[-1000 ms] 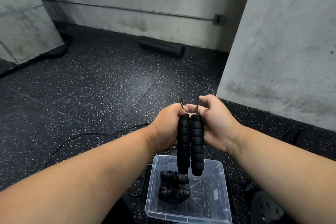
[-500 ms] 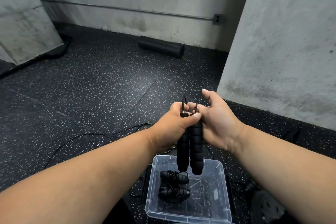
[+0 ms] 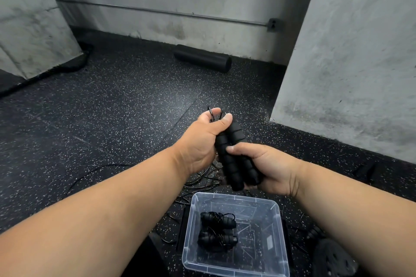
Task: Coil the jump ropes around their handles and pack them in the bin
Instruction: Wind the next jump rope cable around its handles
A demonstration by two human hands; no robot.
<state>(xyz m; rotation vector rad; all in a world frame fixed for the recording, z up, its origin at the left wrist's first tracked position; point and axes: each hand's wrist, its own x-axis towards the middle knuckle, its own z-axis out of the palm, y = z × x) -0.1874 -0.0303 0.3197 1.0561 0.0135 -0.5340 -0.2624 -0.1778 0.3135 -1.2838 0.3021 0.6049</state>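
Left hand [image 3: 200, 141] pinches the far, cord-bearing ends of two black ribbed foam jump-rope handles [image 3: 236, 153] held side by side, right hand [image 3: 270, 168] wraps their near ends above the clear plastic bin [image 3: 280, 227]; winding apparently begins next.

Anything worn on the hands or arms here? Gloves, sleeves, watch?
Nothing visible. The left hand and right hand are bare, with no gloves or rings in view. Both forearms are bare to the frame edge: no sleeves, watch, bands or markings.
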